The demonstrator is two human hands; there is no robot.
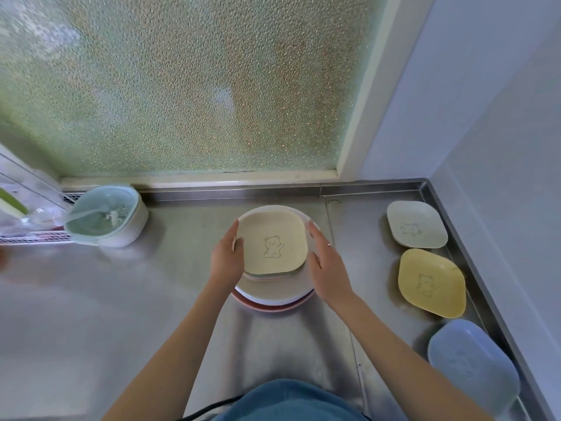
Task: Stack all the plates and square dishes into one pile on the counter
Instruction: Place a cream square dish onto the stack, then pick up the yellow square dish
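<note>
A pile of dishes stands in the middle of the steel counter (170, 293). A cream square dish with a bear drawing (273, 244) lies on top, over other square dishes, a white round plate (273, 297) and a pink plate (273, 308) at the bottom. My left hand (226, 258) touches the cream dish's left edge with its fingers straight. My right hand (324, 268) rests against its right edge, fingers extended. Along the right side lie three separate square dishes: a pale green one (417, 224), a yellow one (431, 282) and a blue one (472, 364).
A mint and white strainer basket (106, 217) stands at the back left beside a wire rack (27, 220). A frosted window (182, 86) rises behind the counter. A wall (501, 147) and raised rim bound the right side.
</note>
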